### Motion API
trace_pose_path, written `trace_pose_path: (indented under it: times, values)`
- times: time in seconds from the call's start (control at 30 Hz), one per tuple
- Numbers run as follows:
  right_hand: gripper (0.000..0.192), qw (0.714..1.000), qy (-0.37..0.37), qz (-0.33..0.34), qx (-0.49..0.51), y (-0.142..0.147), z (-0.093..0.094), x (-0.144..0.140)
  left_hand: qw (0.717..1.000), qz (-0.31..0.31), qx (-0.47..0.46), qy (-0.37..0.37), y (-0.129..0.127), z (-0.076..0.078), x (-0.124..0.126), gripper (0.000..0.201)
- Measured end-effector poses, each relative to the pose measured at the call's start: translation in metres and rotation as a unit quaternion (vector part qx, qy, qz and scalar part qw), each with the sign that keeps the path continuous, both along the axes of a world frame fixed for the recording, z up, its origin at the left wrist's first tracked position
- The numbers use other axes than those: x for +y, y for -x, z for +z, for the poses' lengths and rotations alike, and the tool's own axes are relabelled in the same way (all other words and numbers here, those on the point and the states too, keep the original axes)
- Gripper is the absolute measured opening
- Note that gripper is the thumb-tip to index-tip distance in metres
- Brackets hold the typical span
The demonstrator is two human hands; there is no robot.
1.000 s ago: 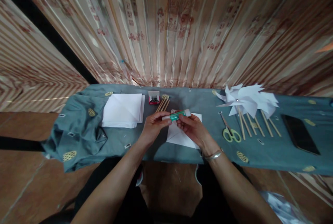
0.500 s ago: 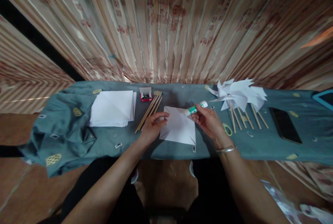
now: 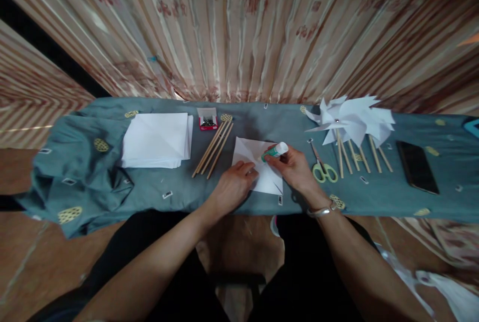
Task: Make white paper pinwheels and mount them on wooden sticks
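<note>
Glue stick [image 3: 274, 151], green with a white cap end, sits clamped in the right hand [image 3: 295, 168], tilted so its tip meets the middle of the white paper square [image 3: 258, 167] lying on the near edge of the teal cloth [image 3: 149, 192]. Left hand [image 3: 234, 187] lies flat with fingers spread loosely on the sheet's left part, gripping nothing, apparently pinning it so it cannot slide under the glue. Wooden sticks [image 3: 213, 148] lie just left of the sheet, a paper stack [image 3: 156, 140] farther left, a small red box [image 3: 207, 120] beyond. To the right rest green-handled scissors [image 3: 324, 169], finished paper pinwheels [image 3: 350, 120] and a dark phone [image 3: 417, 166].
</note>
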State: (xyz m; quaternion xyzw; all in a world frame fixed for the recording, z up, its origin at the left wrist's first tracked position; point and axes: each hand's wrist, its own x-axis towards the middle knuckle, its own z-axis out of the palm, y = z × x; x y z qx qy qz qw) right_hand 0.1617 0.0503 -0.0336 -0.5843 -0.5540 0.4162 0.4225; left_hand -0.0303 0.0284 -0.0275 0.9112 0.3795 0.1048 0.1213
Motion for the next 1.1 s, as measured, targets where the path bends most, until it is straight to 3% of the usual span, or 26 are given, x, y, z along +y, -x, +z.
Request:
trace_pose_path:
  times: [0.23,0.53,1.1]
  values:
    - [0.025,0.998,-0.023,0.015,-0.063,0.001,-0.003,0.000,1.000,0.001,0.013,-0.011,0.001,-0.001,0.000,0.021]
    - [0.020,0.981,-0.056,0.025,-0.183,0.006,0.009,-0.001,0.999,0.009,0.031,-0.001,0.001,0.002,0.003,0.020]
    - [0.019,0.972,-0.066,0.045,-0.222,0.003,0.013,-0.005,1.000,0.007,0.025,0.000,0.001,0.000,0.002,0.022]
